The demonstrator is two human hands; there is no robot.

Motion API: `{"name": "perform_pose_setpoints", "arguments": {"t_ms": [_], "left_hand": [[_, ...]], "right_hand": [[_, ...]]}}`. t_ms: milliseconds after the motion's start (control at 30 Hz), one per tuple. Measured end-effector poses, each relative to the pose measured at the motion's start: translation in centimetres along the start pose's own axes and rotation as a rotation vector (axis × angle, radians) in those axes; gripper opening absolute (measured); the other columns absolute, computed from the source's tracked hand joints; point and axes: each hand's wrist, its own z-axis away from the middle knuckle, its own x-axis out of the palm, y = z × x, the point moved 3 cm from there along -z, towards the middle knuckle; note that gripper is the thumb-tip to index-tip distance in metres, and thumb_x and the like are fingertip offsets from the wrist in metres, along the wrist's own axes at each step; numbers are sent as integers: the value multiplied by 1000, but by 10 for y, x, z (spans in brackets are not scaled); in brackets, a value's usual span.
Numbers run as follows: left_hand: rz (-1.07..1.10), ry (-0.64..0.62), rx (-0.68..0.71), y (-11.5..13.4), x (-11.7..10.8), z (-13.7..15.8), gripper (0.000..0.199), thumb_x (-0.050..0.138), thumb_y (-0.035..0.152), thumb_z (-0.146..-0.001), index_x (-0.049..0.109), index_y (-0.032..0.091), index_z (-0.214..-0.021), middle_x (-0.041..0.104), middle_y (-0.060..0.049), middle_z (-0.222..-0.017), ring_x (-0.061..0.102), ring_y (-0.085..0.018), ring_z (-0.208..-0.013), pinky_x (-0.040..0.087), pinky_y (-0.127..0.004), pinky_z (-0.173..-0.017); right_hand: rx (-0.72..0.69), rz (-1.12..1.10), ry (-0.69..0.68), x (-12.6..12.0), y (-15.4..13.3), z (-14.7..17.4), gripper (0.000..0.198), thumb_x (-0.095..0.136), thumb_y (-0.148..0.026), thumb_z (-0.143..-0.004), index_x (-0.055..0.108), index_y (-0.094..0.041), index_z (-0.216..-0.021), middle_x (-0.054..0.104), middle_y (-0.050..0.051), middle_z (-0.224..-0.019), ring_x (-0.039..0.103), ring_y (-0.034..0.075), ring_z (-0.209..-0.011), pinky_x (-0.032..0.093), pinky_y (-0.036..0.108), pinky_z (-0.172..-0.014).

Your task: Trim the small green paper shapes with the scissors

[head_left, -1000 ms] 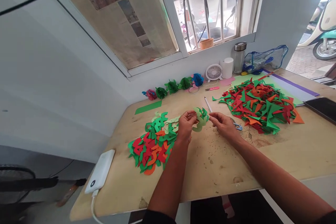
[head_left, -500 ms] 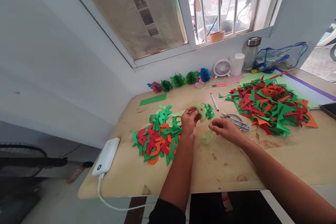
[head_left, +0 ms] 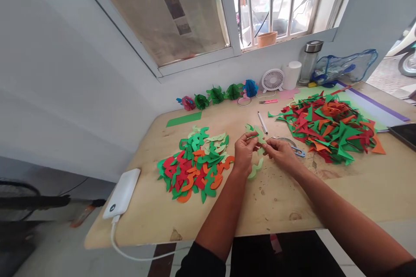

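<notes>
Over the middle of the table, my left hand (head_left: 245, 149) pinches a light green paper cutout (head_left: 260, 134). Close beside it, my right hand (head_left: 280, 152) has its fingertips closed on the lower right of the same paper. Below the hands hangs or lies another pale green curved cutout (head_left: 256, 169); whether it is held is unclear. A heap of curved paper cutouts (head_left: 195, 169), green, red and orange with some pale green, lies left of my left hand. Scissors with blue handles (head_left: 298, 151) lie partly hidden behind my right hand.
Angular paper scraps (head_left: 331, 127) are piled at the right. A white pen (head_left: 262, 122) lies beyond the hands. Paper figures (head_left: 216, 94), a small fan (head_left: 273, 80) and a glass bottle (head_left: 310, 62) line the wall. A white power bank (head_left: 122, 192) sits at the left edge.
My hands have come together, and my right hand has moved up to the paper at my left hand. The view has tilted slightly downward.
</notes>
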Motion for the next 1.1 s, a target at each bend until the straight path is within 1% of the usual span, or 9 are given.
{"name": "perform_pose_setpoints", "arguments": {"t_ms": [167, 300, 433, 500, 600, 733, 900, 1033, 1100], "left_hand": [[37, -31, -51, -9, -2, -1, 28, 74, 33, -58, 63, 15, -75, 61, 0, -64, 57, -12, -61, 42, -25, -61], [35, 13, -41, -10, -3, -3, 26, 75, 34, -56, 61, 15, -68, 59, 0, -63, 55, -11, -61, 42, -24, -61], [68, 97, -42, -6, -9, -6, 26, 75, 32, -53, 60, 16, -67, 59, 1, -64, 55, -10, -61, 41, -22, -58], [70, 93, -75, -5, -11, -6, 27, 75, 31, -52, 59, 15, -66, 59, 1, -62, 55, -10, -59, 42, -23, -57], [46, 58, -114, -5, -13, -4, 29, 76, 32, -51, 60, 14, -67, 57, 1, -60, 53, -10, -57, 43, -23, -55], [-3, 44, -93, -7, -16, -2, 30, 75, 35, -52, 60, 14, -69, 56, 1, -59, 53, -10, -57, 42, -22, -53], [-3, 51, -94, -10, -17, 1, 30, 75, 37, -54, 60, 15, -69, 56, 1, -61, 54, -10, -57, 42, -22, -50], [19, 50, -119, -14, -14, 5, 30, 75, 37, -54, 59, 16, -70, 56, 1, -61, 53, -9, -54, 42, -21, -48], [20, 56, -127, -16, -13, 6, 31, 75, 36, -54, 59, 15, -71, 56, 1, -60, 53, -9, -53, 41, -20, -46]], "right_hand": [[46, -62, 37, -1, -2, 1, 31, 56, -45, -76, 58, -18, -62, 58, 0, -51, 48, 11, -46, 34, 22, -45], [46, -41, 47, -4, -4, 0, 31, 54, -45, -77, 60, -18, -62, 59, 1, -54, 47, 11, -46, 35, 22, -45], [51, -94, 249, -22, -4, -3, 28, 53, -43, -77, 62, -17, -70, 63, 3, -61, 50, 12, -50, 39, 24, -49], [41, -132, 331, -32, -3, -5, 27, 55, -42, -76, 63, -16, -74, 64, 4, -65, 52, 13, -54, 41, 25, -52], [31, -114, 340, -40, -4, -7, 26, 57, -41, -75, 63, -16, -75, 65, 5, -66, 55, 14, -57, 42, 26, -55], [19, 72, 266, -47, -19, -3, 24, 56, -38, -75, 65, -16, -76, 66, 5, -67, 56, 16, -62, 42, 27, -57], [-55, 319, 196, -61, -41, 3, 22, 52, -34, -79, 65, -17, -74, 63, 3, -65, 52, 14, -58, 37, 26, -55], [-40, 619, 204, -69, -29, -10, 16, 53, -27, -78, 67, -20, -74, 68, 3, -70, 55, 15, -61, 36, 26, -59], [4, 771, 160, -66, -18, -20, 17, 52, -25, -79, 68, -20, -76, 69, 4, -72, 58, 18, -67, 34, 26, -59]]}}
